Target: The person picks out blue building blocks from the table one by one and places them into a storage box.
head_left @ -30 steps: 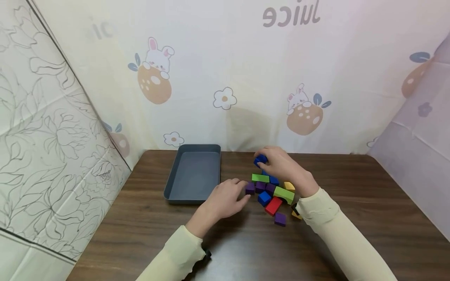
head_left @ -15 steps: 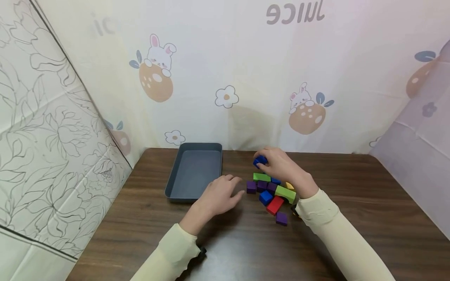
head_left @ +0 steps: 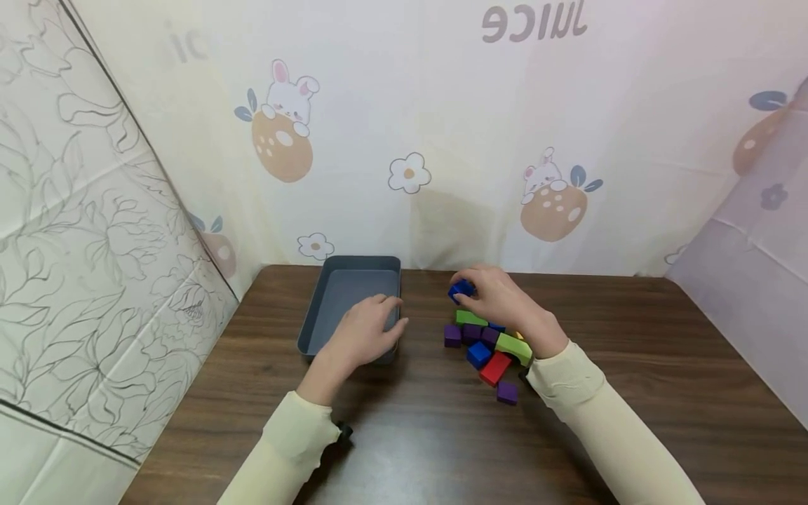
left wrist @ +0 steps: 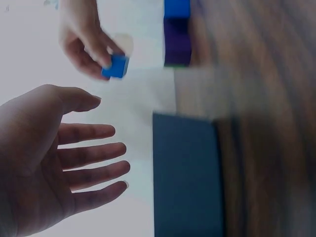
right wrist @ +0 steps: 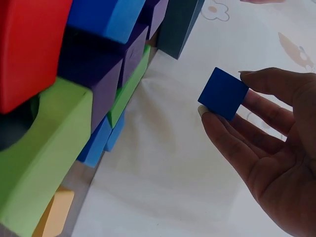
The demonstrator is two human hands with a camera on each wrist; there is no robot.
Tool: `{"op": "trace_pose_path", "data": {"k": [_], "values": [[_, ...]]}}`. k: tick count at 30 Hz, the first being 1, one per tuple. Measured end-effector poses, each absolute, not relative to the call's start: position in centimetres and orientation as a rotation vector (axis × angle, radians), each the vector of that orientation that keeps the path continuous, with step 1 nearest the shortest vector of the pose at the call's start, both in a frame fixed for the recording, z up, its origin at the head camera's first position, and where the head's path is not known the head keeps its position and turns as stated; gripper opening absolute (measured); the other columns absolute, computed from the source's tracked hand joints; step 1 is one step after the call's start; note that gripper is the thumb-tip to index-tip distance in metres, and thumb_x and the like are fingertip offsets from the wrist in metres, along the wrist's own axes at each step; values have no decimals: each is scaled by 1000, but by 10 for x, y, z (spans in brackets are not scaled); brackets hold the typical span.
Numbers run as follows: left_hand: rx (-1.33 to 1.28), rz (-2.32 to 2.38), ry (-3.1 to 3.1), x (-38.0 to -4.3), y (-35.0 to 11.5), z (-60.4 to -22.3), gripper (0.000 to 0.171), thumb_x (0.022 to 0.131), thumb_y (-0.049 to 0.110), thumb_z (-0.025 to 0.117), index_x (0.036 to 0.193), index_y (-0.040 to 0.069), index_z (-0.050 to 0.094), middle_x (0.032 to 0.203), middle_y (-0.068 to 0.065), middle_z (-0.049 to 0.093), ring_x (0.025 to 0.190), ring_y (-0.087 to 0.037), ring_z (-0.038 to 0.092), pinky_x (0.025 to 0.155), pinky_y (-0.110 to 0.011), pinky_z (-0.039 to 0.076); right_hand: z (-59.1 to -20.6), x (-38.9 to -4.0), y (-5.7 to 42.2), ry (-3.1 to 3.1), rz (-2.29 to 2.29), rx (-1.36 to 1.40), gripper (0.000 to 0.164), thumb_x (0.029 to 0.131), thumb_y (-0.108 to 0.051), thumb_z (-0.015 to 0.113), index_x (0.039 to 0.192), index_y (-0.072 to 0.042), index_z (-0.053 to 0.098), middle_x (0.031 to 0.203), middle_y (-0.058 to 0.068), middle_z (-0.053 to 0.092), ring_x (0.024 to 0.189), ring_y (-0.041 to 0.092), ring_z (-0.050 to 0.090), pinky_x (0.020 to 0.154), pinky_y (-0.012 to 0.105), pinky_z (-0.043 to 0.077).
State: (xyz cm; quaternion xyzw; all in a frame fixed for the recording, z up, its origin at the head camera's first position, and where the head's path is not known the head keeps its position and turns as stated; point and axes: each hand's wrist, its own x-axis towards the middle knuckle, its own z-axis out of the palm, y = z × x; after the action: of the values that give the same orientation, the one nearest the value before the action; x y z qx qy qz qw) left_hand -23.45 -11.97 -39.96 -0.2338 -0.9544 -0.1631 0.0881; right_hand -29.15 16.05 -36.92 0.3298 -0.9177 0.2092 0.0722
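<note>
Bright head view, pale glare on tabletop [head_left: 429,445], left wrist view partly blurred

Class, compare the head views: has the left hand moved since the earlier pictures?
Yes: judged against the grey tray, the left hand has moved leftward, its fingertips now roughly in line with the tray's right rim.

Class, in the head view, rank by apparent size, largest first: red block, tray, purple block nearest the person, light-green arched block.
1. Tray
2. Light-green arched block and red block: too alike to rank
3. Purple block
</note>
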Motion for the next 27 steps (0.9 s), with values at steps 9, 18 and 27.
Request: {"op": "trace_pose_path", "data": {"k": [9, 18, 27], "values": [[-545, -540, -2829, -250, -165, -390, 43, 106, 33, 63, 138, 4, 67, 132, -17, 70, 118, -33, 68, 98, -50, 56, -371, -287, 152, -2750, 701, 973, 28, 96, -15, 78, 121, -5, 75, 114, 10, 75, 96, 25, 69, 85, 46, 59], [-425, -534, -2843, -255, -197, -394, 44, 105, 31, 64, 139, 2, 65, 133, -19, 69, 119, -36, 68, 98, -53, 55, -369, -287, 132, -2709, 700, 1049, 25, 96, -14, 79, 119, -6, 75, 109, 6, 74, 92, 22, 68, 83, 43, 59], [-295, -569, -2839, -258, -219, -392, 45, 105, 31, 63, 139, 1, 65, 133, -23, 68, 120, -40, 66, 100, -57, 52, -372, -290, 103, -2692, 738, 1110, 24, 96, -17, 78, 119, -7, 75, 107, 4, 73, 89, 19, 66, 79, 39, 57]]}}
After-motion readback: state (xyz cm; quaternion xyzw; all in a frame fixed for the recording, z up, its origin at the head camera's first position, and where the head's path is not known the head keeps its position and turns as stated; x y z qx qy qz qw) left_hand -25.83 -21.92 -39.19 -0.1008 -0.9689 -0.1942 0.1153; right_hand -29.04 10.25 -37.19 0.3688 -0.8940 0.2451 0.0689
